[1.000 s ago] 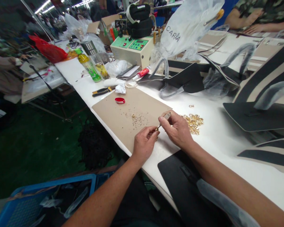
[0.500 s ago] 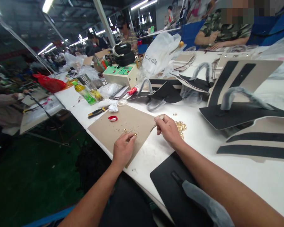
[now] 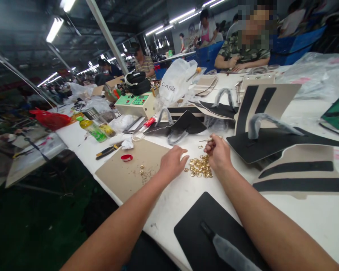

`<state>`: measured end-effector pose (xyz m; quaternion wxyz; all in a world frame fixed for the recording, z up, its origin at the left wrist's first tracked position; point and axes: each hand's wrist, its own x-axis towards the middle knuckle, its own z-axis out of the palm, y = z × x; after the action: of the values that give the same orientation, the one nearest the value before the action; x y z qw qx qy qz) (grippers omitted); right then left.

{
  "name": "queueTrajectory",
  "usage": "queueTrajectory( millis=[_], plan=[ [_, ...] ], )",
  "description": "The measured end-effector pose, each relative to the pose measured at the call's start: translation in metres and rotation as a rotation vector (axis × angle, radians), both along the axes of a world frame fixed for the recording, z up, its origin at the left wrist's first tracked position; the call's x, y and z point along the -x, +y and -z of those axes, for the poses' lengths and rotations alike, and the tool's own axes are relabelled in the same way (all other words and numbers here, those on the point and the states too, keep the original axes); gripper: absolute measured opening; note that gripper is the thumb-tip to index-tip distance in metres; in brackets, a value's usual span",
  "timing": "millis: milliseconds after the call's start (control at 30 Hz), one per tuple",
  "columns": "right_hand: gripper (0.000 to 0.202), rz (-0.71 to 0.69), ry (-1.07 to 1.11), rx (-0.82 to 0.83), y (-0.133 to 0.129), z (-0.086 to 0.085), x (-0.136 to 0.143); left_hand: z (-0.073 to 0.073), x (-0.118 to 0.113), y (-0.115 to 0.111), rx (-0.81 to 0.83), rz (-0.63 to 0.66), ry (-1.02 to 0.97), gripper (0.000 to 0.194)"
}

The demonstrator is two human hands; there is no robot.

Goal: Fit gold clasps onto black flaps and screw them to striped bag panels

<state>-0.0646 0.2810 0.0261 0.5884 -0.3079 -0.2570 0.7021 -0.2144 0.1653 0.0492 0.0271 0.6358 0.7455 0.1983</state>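
My left hand [image 3: 173,162] hovers over the right edge of the brown board [image 3: 113,171], thumb and fingers apart with nothing visible between them. Just right of its fingertips lies a pile of small gold-coloured metal fittings [image 3: 200,166] on the white table. Closed fingers of my right hand [image 3: 219,151] hold a thin pointed tool [image 3: 208,140] with a pale handle, its tip toward the left; its exact kind is unclear. Two gold fittings [image 3: 141,172] rest on the board among dark crumbs, near a small red oval dish [image 3: 127,158].
Yellow-and-black pliers [image 3: 109,151] lie by the board's far corner, with a green-labelled bottle [image 3: 93,130] behind. Black bag panels with wrapped handles [image 3: 271,141] stand at right; another black panel [image 3: 211,229] lies close in front. A co-worker in camouflage [image 3: 243,56] sits across the table.
My left hand has let go of a gold fitting on the board and moved right toward the pile. My right hand, still holding the tool, has shifted right. The view has turned right.
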Motion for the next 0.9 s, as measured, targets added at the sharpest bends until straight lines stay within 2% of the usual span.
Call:
queueTrajectory(
  millis=[100, 200, 333, 433, 500, 567, 667, 733, 800, 900],
  plan=[
    [0.036, 0.065, -0.004, 0.030, 0.012, 0.006, -0.005, 0.013, -0.018, 0.054, 0.030, 0.051, -0.004, 0.026],
    [0.034, 0.094, -0.012, 0.039, 0.019, 0.011, -0.007, 0.025, -0.023, 0.088, 0.056, 0.093, -0.012, 0.019],
    [0.034, 0.072, -0.025, 0.021, 0.022, 0.015, -0.007, 0.033, -0.021, 0.108, 0.060, 0.103, -0.044, 0.016],
    [0.035, 0.053, -0.040, 0.009, 0.019, 0.011, -0.007, 0.031, -0.020, 0.104, 0.034, 0.098, -0.084, 0.017],
    [0.035, 0.040, -0.055, -0.023, 0.012, 0.006, -0.005, 0.028, -0.016, 0.088, -0.006, 0.066, -0.123, 0.020],
    [0.033, -0.005, -0.083, -0.092, 0.001, 0.000, 0.000, 0.024, -0.011, 0.058, -0.058, 0.011, -0.162, 0.022],
    [0.030, -0.149, -0.171, -0.226, -0.030, -0.009, 0.012, 0.021, 0.000, -0.010, -0.162, -0.110, -0.285, 0.024],
    [0.028, -0.259, -0.264, -0.320, -0.057, -0.013, 0.021, 0.023, 0.004, -0.060, -0.269, -0.247, -0.526, 0.020],
    [0.026, -0.349, -0.358, -0.416, -0.084, -0.015, 0.027, 0.028, 0.003, -0.103, -0.309, -0.381, -0.726, 0.019],
    [0.025, -0.419, -0.493, -0.551, -0.117, -0.017, 0.030, 0.037, -0.004, -0.141, -0.350, -0.507, -0.888, 0.023]
  ],
)
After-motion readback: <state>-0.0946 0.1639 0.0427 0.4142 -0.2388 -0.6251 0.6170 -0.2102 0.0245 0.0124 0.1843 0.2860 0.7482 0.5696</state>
